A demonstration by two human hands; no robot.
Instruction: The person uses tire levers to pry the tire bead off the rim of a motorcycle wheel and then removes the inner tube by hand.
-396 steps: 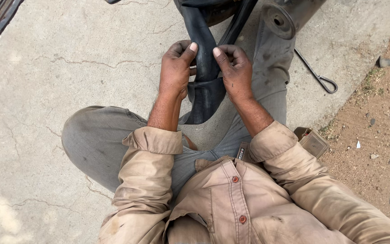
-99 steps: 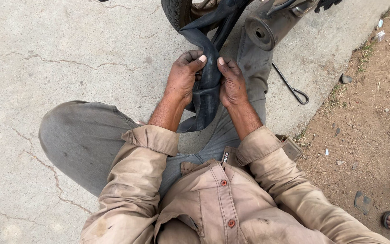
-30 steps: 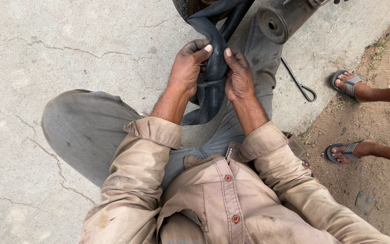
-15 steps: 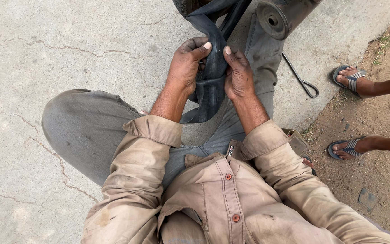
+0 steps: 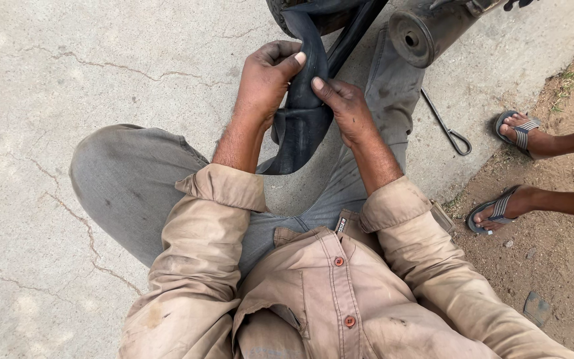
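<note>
Seated on cracked concrete, the person grips a black rubber inner tube point(image 5: 303, 119) with both hands: the left hand point(image 5: 265, 80) is curled closed around its left edge, and the right hand point(image 5: 345, 110) clasps the right edge with the thumb pressed on top. The tube hangs between the knees, running up to a wheel point(image 5: 300, 10) at the top edge. A bent metal rod point(image 5: 446, 126) lies right of the leg, near a bystander's sandalled feet point(image 5: 519, 129).

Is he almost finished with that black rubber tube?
Partway, it seems. Done: much of the black rubber tube hangs loose, out of the tyre. In hand: the left hand and right hand pinch it with thumbs on top. Left: its upper end is still at the tyre; the metal rod lies unused.
</note>
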